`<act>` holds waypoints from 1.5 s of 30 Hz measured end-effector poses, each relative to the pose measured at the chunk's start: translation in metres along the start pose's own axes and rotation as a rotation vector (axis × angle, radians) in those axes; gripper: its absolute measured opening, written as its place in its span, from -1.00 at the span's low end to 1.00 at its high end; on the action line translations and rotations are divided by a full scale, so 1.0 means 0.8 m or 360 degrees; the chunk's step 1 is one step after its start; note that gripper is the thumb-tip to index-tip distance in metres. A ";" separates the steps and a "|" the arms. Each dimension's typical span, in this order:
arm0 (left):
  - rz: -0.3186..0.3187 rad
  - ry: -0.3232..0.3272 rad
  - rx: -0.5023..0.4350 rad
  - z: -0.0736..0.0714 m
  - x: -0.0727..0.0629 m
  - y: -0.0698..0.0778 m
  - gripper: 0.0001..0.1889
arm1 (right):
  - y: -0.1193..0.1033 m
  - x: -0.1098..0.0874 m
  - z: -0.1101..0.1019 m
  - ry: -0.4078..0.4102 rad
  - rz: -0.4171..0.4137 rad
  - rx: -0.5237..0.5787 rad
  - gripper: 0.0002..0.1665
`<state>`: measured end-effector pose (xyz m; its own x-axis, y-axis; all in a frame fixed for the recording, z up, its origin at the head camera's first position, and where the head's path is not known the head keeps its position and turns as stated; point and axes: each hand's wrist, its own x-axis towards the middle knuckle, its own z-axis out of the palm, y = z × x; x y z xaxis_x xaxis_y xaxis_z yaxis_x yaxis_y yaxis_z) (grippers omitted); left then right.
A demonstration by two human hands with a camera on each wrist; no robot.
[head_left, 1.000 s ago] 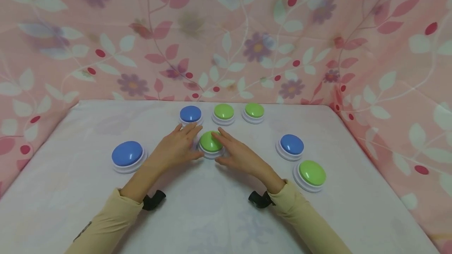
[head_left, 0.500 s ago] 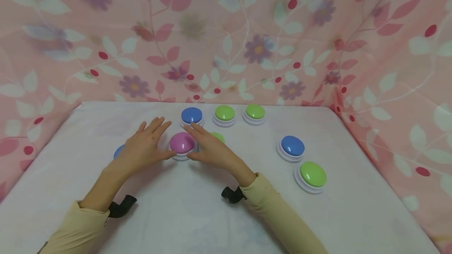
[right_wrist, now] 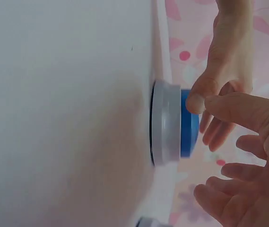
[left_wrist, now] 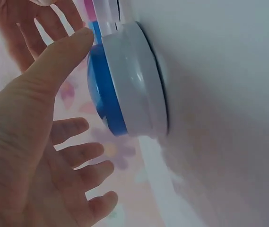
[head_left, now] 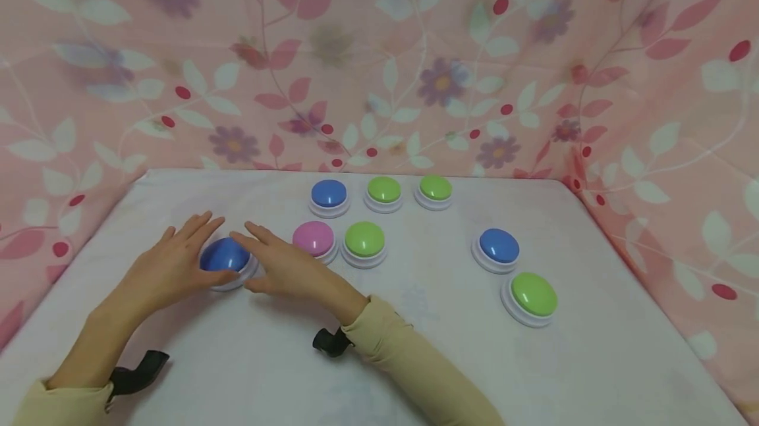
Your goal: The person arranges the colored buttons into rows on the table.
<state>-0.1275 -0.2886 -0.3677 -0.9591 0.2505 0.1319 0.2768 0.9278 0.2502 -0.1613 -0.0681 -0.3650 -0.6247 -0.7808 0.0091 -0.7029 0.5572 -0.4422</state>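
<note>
A large push button with a blue dome [head_left: 224,256] and a white base stands at the left of the table. My left hand [head_left: 168,274] is on its left side and my right hand [head_left: 293,271] on its right, fingers spread and slightly bent. Between them the dome shows, the thumbs being near its front edge. In the left wrist view the blue button [left_wrist: 136,80] rests on the cloth, with the thumb tip right at the dome's edge. The right wrist view shows both thumbs close to the blue dome [right_wrist: 188,130].
Right of the hands stand a pink button [head_left: 312,238] and a green button [head_left: 364,240]. Behind them are a blue button [head_left: 329,195] and two green buttons, one being the middle one [head_left: 384,191]. Farther right stand a blue button [head_left: 499,246] and a green button [head_left: 534,295]. Floral cloth [head_left: 379,83] hangs behind.
Both hands have moved left, from the middle green button past the pink one to the large blue button. The pink button, hidden at first, and the green button now show.
</note>
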 end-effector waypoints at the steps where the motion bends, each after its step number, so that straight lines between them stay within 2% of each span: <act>1: -0.0008 -0.0031 -0.0002 0.000 -0.002 -0.003 0.14 | -0.003 0.003 0.003 -0.0001 -0.0006 0.0005 -0.04; 8: -0.0139 -0.0302 -0.0030 -0.003 -0.008 -0.015 0.17 | -0.017 0.011 0.024 -0.0077 0.0031 0.0015 -0.11; 10: -0.0143 -0.0326 -0.0035 -0.002 -0.007 -0.017 0.12 | -0.017 0.010 0.029 -0.0099 0.0029 0.0000 -0.14; 15: -0.0101 -0.0283 -0.0060 0.004 -0.003 -0.015 0.03 | -0.015 0.004 0.034 -0.0095 0.0035 -0.0023 -0.16; 23: -0.0043 -0.0245 -0.0116 0.004 -0.002 -0.015 0.02 | -0.013 0.000 0.037 -0.0075 0.0007 -0.0069 -0.14; 30: -0.0054 -0.0244 -0.0154 0.001 -0.001 -0.017 0.04 | -0.014 0.001 0.037 -0.0064 0.0003 -0.0082 -0.13; 37: -0.0018 -0.0184 -0.0180 0.000 -0.002 -0.019 -0.06 | -0.016 0.002 0.035 -0.0039 0.0019 -0.0090 -0.12; 45: -0.0032 -0.0125 -0.0209 0.000 -0.001 -0.015 -0.02 | -0.015 0.000 0.033 0.0002 0.0064 -0.0070 -0.11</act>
<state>-0.1301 -0.3002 -0.3706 -0.9648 0.2579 0.0513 0.2579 0.8901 0.3757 -0.1443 -0.0822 -0.3836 -0.6532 -0.7571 -0.0071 -0.6914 0.6003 -0.4021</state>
